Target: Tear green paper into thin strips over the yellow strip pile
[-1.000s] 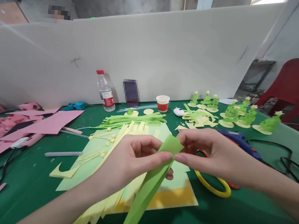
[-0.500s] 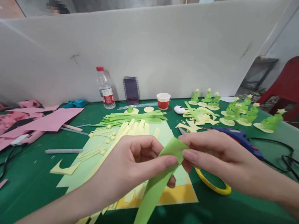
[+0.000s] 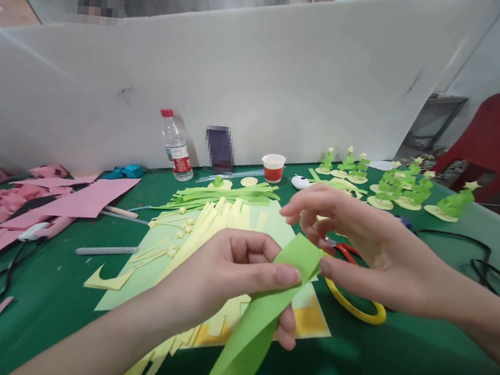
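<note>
A bright green paper strip point(image 3: 258, 324) runs from the bottom edge up to its folded end near the middle of the view. My left hand point(image 3: 242, 272) pinches it between thumb and fingers just below the fold. Beside the fold is my right hand point(image 3: 359, 251), fingers spread apart, the thumb tip at the strip's right edge. Yellow-handled scissors point(image 3: 359, 313) lie under my right hand. Behind my left hand, pale yellow strips point(image 3: 211, 225) and green strips point(image 3: 231, 194) lie over light green sheets point(image 3: 120, 293).
Pink paper point(image 3: 94, 196) covers the left side. At the back stand a bottle point(image 3: 179, 154) and a paper cup point(image 3: 273, 169). Small green spiral trees point(image 3: 413, 188) stand at the right, near a black cable point(image 3: 482, 251). A person's head shows above the white partition point(image 3: 286, 85).
My right hand has let go of the folded end and opened, moving up and right. The strip's end has shifted slightly right and turned in my left hand.
</note>
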`<action>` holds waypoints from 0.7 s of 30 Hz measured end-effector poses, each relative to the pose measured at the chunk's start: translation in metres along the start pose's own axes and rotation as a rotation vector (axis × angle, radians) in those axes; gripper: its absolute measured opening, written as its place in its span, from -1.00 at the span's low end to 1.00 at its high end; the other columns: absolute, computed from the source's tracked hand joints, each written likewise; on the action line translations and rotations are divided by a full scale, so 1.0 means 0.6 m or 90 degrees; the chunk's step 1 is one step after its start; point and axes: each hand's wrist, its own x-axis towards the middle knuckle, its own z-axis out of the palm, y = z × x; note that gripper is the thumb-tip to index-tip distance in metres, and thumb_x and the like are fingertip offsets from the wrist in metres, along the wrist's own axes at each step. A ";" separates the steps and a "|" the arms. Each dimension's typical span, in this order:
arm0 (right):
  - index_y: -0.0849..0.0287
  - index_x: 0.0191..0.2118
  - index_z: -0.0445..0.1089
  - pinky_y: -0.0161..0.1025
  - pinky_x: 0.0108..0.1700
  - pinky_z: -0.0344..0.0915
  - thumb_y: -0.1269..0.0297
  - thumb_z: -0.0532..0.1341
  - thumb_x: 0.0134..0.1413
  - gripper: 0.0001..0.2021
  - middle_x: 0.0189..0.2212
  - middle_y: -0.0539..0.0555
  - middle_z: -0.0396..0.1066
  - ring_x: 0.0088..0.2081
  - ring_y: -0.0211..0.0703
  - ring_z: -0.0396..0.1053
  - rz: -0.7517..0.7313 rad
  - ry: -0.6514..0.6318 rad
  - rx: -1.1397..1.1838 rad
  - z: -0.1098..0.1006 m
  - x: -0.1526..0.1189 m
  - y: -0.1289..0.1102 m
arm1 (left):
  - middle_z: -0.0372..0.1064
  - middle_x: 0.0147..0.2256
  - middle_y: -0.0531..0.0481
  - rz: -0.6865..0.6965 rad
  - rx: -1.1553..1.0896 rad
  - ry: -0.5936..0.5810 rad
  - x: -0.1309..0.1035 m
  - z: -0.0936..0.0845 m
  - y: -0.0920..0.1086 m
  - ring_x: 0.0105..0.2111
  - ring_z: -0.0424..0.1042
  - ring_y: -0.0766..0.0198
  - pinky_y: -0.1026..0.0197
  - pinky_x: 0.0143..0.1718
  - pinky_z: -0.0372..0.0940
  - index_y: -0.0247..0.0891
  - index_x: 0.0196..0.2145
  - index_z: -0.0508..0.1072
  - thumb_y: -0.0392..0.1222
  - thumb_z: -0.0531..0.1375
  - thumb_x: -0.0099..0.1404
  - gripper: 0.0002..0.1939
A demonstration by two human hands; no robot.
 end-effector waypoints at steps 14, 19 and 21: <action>0.16 -0.58 0.27 -0.34 -0.49 0.15 0.40 0.12 -0.13 -0.91 -0.61 -0.05 0.32 -0.53 -0.31 0.23 0.298 -0.037 0.082 0.010 0.009 -0.008 | 0.48 -0.35 0.04 0.072 0.310 0.112 0.005 0.002 -0.004 -0.27 0.41 0.25 0.26 -0.15 0.24 -0.23 -0.33 0.51 0.03 0.06 0.25 -0.67; 0.16 -0.62 0.25 -0.39 -0.53 0.14 0.40 0.11 -0.16 -0.89 -0.64 -0.08 0.25 -0.55 -0.34 0.14 0.331 -0.048 0.074 0.014 0.013 -0.005 | 0.50 -0.39 0.01 0.001 0.410 0.198 0.004 0.017 -0.003 -0.33 0.45 0.22 0.28 -0.29 0.30 -0.30 -0.40 0.51 -0.07 0.19 0.15 -0.78; 0.16 -0.59 0.29 -0.37 -0.49 0.20 0.36 0.12 -0.15 -0.91 -0.61 -0.06 0.27 -0.52 -0.32 0.22 0.335 -0.033 0.092 0.012 0.013 -0.007 | 0.51 -0.41 0.04 0.017 0.360 0.192 0.005 0.018 -0.005 -0.36 0.47 0.28 0.32 -0.28 0.32 -0.29 -0.42 0.52 -0.12 0.18 0.17 -0.81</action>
